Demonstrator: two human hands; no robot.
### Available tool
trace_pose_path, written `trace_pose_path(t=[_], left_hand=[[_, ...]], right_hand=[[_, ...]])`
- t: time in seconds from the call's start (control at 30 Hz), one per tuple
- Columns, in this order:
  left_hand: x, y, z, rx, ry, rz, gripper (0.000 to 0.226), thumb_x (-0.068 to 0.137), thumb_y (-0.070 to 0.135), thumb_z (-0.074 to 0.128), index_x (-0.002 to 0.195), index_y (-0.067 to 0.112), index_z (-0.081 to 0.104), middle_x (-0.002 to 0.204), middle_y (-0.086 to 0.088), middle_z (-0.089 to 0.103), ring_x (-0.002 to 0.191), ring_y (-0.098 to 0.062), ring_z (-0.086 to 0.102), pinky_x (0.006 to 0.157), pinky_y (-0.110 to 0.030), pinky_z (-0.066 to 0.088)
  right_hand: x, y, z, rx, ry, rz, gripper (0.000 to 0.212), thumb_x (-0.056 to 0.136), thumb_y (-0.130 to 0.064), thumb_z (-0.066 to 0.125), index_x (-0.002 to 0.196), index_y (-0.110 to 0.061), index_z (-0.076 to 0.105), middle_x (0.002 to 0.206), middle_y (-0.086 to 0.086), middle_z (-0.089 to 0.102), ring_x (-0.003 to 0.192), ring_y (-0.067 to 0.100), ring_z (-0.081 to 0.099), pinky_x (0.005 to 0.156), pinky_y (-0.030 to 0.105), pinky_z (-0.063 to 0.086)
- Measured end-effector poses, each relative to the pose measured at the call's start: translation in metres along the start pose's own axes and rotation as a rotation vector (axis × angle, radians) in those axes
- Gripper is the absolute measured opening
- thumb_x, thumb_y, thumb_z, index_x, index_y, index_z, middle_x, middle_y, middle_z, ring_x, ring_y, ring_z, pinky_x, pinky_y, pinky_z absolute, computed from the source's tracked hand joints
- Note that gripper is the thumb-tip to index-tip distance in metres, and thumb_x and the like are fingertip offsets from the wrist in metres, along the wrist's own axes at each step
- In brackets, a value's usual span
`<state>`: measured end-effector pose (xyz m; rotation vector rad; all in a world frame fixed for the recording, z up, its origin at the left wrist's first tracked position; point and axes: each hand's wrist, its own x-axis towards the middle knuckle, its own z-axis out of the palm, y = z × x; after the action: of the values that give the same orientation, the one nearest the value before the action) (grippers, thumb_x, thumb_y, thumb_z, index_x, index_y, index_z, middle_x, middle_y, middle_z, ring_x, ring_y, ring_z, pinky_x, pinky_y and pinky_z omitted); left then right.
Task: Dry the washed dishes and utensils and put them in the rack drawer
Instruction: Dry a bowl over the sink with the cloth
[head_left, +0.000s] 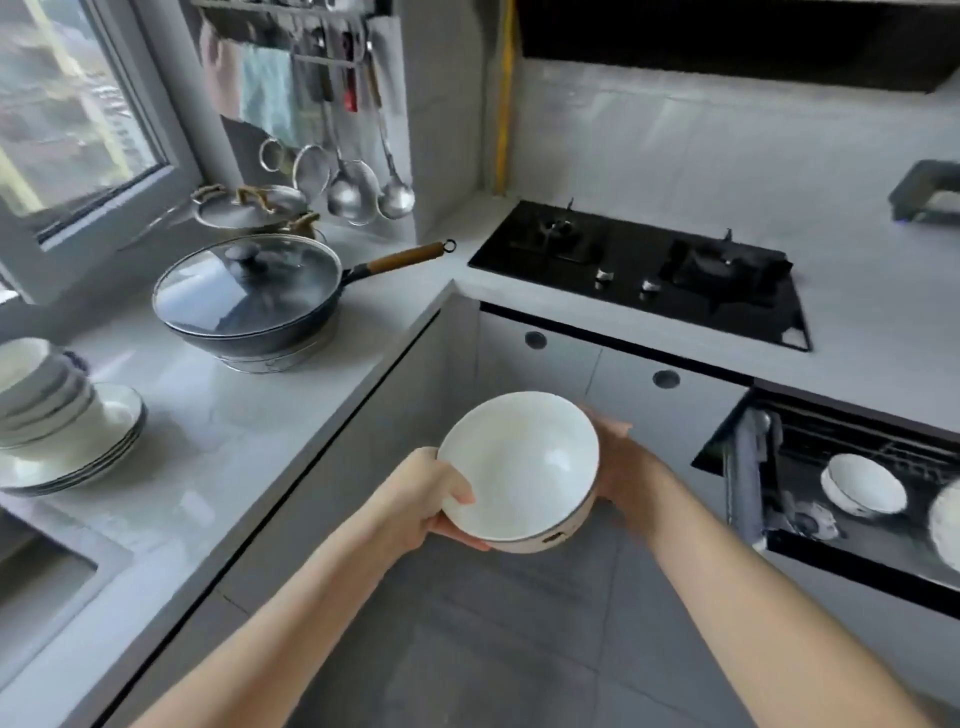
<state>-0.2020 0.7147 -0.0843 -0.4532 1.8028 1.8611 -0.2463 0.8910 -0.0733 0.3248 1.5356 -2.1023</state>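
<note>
I hold a white bowl (519, 467) with a dark rim line in front of me, above the grey floor. My left hand (431, 499) grips its near left rim, thumb over the edge. My right hand (618, 462) cups its far right side from behind. At the right, the rack drawer (748, 467) stands pulled out with a white bowl (865, 483) in it and part of another at the frame's edge. A stack of white bowls (36, 384) on several plates (78, 457) stands on the counter at the far left.
A lidded wok (249, 296) with a wooden handle and a lidded steel pot (254, 208) stand on the left counter by the window. Ladles and strainers (353, 187) hang on the wall. A black gas hob (649, 270) lies in the right counter. A sink corner (47, 577) shows bottom left.
</note>
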Motion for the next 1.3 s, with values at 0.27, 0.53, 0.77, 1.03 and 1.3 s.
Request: trace_pose_path(t=[0.27,0.53,0.77,1.03,1.3], left_hand=[[0.039,0.000,0.152,0.185,-0.023,0.186,0.038,0.052,0.004,0.053,0.089,0.010,0.062,0.087,-0.010,0.065,0.077,-0.030,0.060,0.046,-0.024,0.047],[0.104,-0.001,0.297,0.317,-0.025,0.327,0.024,0.068,-0.001,0.050,0.088,0.013,0.055,0.085,-0.003,0.060,0.083,-0.026,0.056,0.066,-0.037,0.049],[0.187,-0.018,0.411,0.532,-0.098,0.258,0.044,0.078,-0.006,0.039,0.114,0.016,0.052,0.101,-0.005,0.057,0.091,-0.028,0.054,0.072,-0.042,0.056],[0.290,-0.038,0.553,0.452,-0.212,-0.071,0.045,0.082,-0.006,0.041,0.126,0.008,0.044,0.120,-0.015,0.053,0.090,-0.042,0.064,0.048,-0.045,0.058],[0.367,-0.051,0.647,0.471,-0.068,-0.186,0.031,0.085,-0.004,0.044,0.113,0.010,0.040,0.108,-0.014,0.051,0.077,-0.035,0.063,0.040,-0.035,0.055]], right_hand=[[-0.064,0.031,-0.143,0.624,0.175,0.064,0.040,0.093,-0.036,0.040,0.110,-0.013,0.068,0.113,0.013,0.069,0.096,0.036,0.067,0.081,0.057,0.053],[-0.104,0.025,-0.254,0.742,0.533,-0.100,0.045,0.075,0.011,0.049,0.112,-0.010,0.062,0.097,0.015,0.071,0.087,0.035,0.066,0.071,0.051,0.056],[-0.157,0.004,-0.386,0.260,0.825,-0.233,0.022,0.096,-0.002,0.048,0.095,-0.019,0.063,0.098,0.005,0.068,0.078,0.019,0.067,0.069,0.041,0.052],[-0.157,-0.021,-0.560,-0.505,0.912,-0.263,0.088,0.084,-0.010,0.069,0.141,-0.052,0.017,0.113,-0.035,0.051,0.102,-0.014,0.054,0.084,0.010,0.044],[-0.112,-0.031,-0.693,-0.619,0.817,-0.078,0.083,0.087,-0.016,0.066,0.149,-0.037,0.016,0.118,-0.010,0.055,0.082,-0.012,0.058,0.067,0.011,0.049]])
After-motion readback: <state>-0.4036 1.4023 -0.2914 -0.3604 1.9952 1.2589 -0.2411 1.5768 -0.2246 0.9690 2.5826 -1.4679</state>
